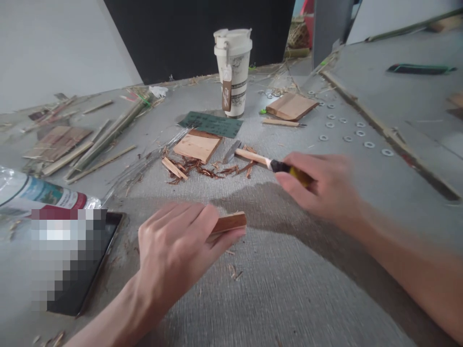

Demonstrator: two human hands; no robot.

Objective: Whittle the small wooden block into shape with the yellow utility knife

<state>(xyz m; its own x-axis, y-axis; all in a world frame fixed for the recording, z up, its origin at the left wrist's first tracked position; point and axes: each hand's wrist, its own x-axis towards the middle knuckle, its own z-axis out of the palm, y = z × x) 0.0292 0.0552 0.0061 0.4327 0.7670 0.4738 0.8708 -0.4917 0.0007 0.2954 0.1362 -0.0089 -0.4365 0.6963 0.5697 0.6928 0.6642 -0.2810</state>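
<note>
My left hand [177,236] is closed around a small wooden block [231,221], pale with a brown side, just above the grey table. The fingers hide most of the block. To the right, my right hand [314,180], slightly blurred, grips the black and yellow handle of a small hammer [253,157]. Its wooden shaft points left, and its narrow metal head lies crosswise near the shavings. Beyond my hands, a square wooden piece [198,146] lies among curled brown bark shavings [202,169]. A dark green sheet of sandpaper [213,124] lies just behind it.
A white lidded cup [233,72] stands at the back. Another wooden board [292,106], a thin stick [282,123] and several metal washers [360,133] lie at right. On the left are a plastic bottle [47,190], a dark flat device [72,294] and bamboo strips [108,132].
</note>
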